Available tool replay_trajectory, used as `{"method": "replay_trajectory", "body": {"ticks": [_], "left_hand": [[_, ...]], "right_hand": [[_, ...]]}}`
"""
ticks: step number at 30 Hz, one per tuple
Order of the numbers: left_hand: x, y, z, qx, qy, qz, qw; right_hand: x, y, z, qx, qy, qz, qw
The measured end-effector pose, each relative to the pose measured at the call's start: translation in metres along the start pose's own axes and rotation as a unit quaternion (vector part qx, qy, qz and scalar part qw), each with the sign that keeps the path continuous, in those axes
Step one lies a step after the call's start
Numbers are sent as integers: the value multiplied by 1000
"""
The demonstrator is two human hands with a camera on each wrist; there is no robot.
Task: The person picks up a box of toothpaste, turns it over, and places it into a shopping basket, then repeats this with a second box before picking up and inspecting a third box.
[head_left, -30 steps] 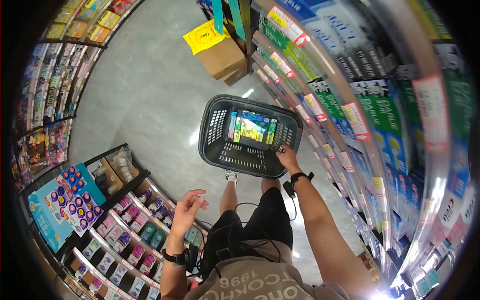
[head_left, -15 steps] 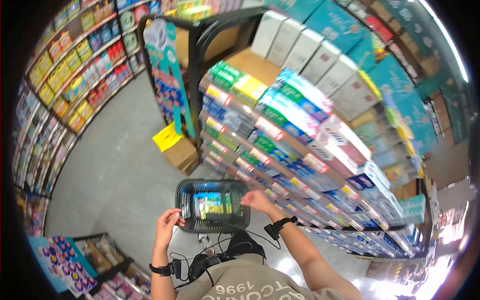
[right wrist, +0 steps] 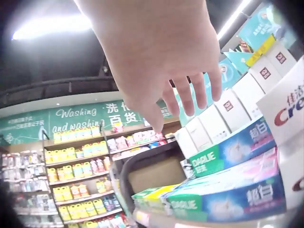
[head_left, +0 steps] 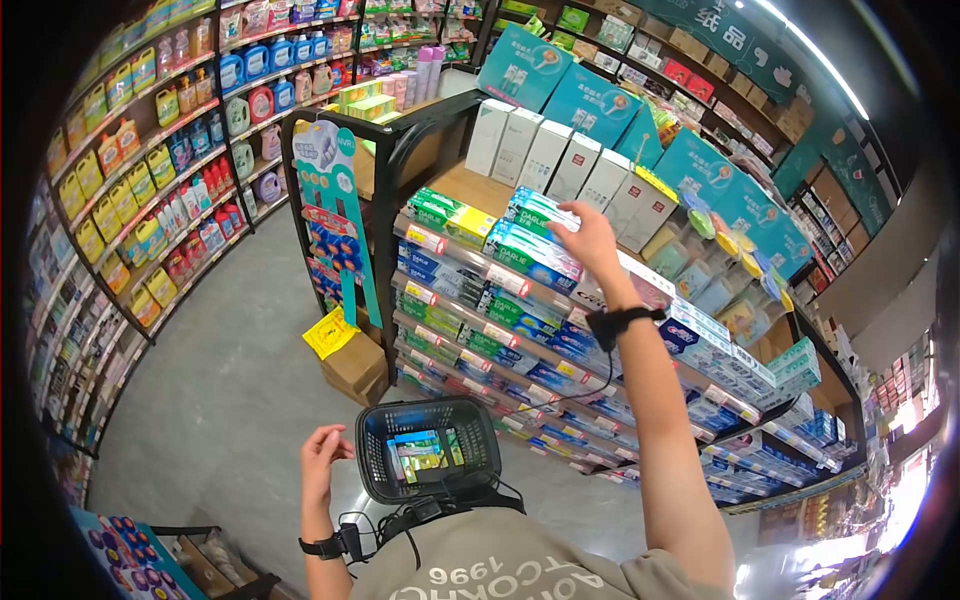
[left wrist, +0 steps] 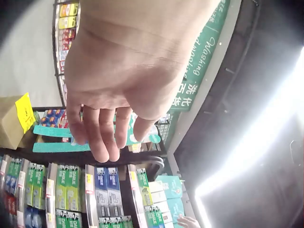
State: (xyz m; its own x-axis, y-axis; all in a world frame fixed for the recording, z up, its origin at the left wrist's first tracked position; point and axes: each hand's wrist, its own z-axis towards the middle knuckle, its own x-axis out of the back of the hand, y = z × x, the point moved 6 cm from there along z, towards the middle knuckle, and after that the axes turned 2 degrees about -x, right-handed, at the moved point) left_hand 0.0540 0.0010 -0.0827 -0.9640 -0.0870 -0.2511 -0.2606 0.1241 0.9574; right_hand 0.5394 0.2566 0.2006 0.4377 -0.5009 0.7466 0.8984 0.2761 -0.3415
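Note:
My right hand [head_left: 592,246] reaches over the top shelf, its fingers spread a little and holding nothing. Below the fingers lie stacked Darlie toothpaste boxes [right wrist: 228,199], green, blue and pink, with one box [right wrist: 232,146] set on top of the others. In the head view the fingertips overlap that upper box. My left hand [head_left: 322,462] hangs low beside the black shopping basket [head_left: 372,425], fingers loosely bent and gripping nothing; its palm side faces the left wrist camera. Inside the basket are several small toothpaste-like boxes [head_left: 425,452].
White cartons [head_left: 545,150] stand in a row behind the toothpaste. Lower shelves hold more boxes behind clear price-tag strips [head_left: 507,280]. A brown cardboard box [head_left: 357,367] with a yellow bag [head_left: 330,332] sits at the shelf's end. Detergent shelves [head_left: 150,190] line the left.
My right hand has left the basket's edge and risen to the toothpaste on the top shelf. The head view has tilted up toward the shelves. My left hand stays low near the basket.

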Motion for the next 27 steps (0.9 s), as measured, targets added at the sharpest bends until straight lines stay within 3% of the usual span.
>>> {"method": "replay_trajectory", "body": {"ticks": [4,8,14,17,27], "left_hand": [[37,8,-12,-3,56,10,998],[52,18,-24,-10,87,-14,996],[51,11,-22,-5,105,-66,992],[37,6,-20,-3,95,-82,992],[8,12,-9,16,70,-65,995]], "right_hand": [[-29,66,44,-39,-133,-67,988],[-57,114,48,-134,-276,-33,951],[-57,119,51,-139,-277,-44,950],[-62,129,56,-130,-258,14,957],[-31,82,49,-41,-125,11,991]]}}
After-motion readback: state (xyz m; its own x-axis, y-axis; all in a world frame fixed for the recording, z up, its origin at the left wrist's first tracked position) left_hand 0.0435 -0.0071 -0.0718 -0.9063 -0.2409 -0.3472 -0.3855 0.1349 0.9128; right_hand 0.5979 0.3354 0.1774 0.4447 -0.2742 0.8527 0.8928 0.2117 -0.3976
